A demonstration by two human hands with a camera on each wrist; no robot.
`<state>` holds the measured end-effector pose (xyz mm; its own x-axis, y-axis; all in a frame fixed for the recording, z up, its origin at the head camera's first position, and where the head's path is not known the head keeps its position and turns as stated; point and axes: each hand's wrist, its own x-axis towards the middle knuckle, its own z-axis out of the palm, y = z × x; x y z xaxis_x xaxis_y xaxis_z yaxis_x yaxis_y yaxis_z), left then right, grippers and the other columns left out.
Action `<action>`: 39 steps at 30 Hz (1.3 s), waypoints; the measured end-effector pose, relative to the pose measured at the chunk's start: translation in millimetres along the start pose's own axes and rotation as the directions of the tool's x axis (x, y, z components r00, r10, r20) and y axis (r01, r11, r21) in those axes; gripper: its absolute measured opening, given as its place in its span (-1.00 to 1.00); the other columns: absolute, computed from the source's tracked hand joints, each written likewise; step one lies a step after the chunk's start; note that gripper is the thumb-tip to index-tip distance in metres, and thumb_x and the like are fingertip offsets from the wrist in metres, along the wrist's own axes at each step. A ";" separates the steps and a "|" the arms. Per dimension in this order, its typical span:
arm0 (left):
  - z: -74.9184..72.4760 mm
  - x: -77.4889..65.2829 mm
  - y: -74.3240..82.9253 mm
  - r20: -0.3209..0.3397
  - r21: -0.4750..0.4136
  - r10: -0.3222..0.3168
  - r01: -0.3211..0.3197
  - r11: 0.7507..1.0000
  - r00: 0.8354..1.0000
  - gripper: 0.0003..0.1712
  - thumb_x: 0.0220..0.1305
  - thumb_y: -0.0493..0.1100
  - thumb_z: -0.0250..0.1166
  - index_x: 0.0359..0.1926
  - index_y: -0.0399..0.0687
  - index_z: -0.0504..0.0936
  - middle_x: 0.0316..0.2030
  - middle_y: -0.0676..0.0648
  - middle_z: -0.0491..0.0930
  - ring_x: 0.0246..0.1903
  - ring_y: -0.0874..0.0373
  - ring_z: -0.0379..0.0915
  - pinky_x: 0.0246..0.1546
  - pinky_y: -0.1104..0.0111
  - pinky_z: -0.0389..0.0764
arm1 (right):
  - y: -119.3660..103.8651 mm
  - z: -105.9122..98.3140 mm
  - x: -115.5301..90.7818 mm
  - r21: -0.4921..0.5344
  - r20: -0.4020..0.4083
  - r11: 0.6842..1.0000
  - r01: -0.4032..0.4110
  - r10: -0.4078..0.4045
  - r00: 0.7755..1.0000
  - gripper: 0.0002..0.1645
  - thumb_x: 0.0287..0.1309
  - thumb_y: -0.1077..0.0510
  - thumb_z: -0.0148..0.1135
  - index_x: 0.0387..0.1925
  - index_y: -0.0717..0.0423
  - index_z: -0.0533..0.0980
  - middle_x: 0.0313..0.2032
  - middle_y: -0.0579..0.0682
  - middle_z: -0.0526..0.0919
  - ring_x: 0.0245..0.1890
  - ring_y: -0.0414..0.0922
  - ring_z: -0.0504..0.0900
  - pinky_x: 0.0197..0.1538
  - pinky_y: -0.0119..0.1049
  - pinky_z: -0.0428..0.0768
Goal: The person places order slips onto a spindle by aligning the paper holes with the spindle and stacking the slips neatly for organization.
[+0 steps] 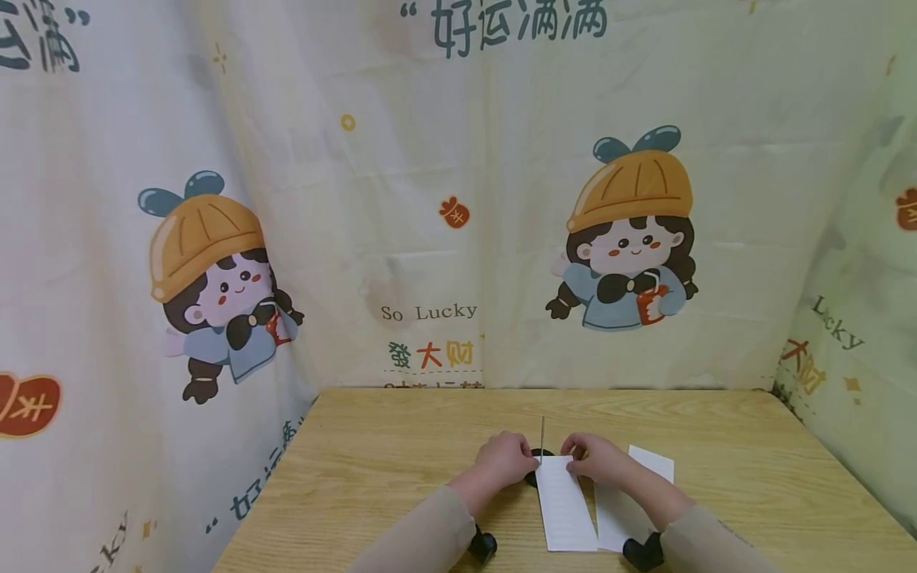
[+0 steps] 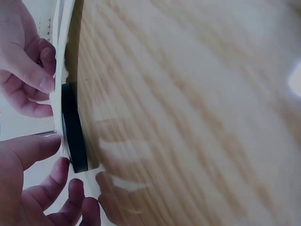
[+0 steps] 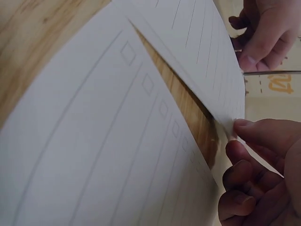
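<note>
Tabletop: we see a pale wood-grain table (image 1: 372, 477) filling the lower part of the head view, and a bright patch of glare at the edge of the left wrist view.
Backdrop: cream cloth (image 1: 401, 263) hangs behind the table and along both sides, with soft creases running through it.
Prints: we make out two cartoon figures in orange caps, one behind the table (image 1: 630, 239) and one on the left side (image 1: 222, 278), a small red pouch (image 1: 454, 212), and "So Lucky" lettering (image 1: 430, 312).
Lined sheet: it (image 1: 566, 509) is near the front of the table, its far left corner at a thin upright rod (image 1: 542, 434) above a black base (image 1: 532, 479).
Left hand: we see it (image 1: 509, 459) pinching that corner beside the rod, thumb and finger nearly closed.
Right hand: it (image 1: 598, 461) pinches the sheet's far right corner, the other fingers loosely curled.
Second sheet: this one (image 1: 616, 517) lies on the wood, partly under the right forearm.
Sleeves: both are beige (image 1: 423, 533), with a black device at each wrist (image 1: 482, 547).
</note>
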<state>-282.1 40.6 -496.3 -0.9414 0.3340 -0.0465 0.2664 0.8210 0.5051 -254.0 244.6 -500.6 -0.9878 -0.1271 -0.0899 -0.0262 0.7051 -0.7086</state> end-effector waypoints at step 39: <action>-4.5 1.8 -24.9 0.176 -0.018 0.127 -0.125 0.992 0.976 -0.32 0.02 0.07 0.55 0.21 0.16 0.59 -0.18 0.03 0.47 -0.14 0.12 0.37 -0.06 0.21 0.46 | 109.0 -102.5 -65.8 -0.143 -0.032 0.988 0.058 -0.063 0.998 -0.41 0.16 0.05 0.41 0.10 0.36 0.52 -0.24 0.05 0.53 -0.29 -0.09 0.43 -0.29 -0.24 0.44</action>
<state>-291.4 18.7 -505.1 -0.8490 0.5115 -0.1328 0.3785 0.7639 0.5227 -207.6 401.4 -500.2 -0.9886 -0.1489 -0.0231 -0.1047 0.7890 -0.6054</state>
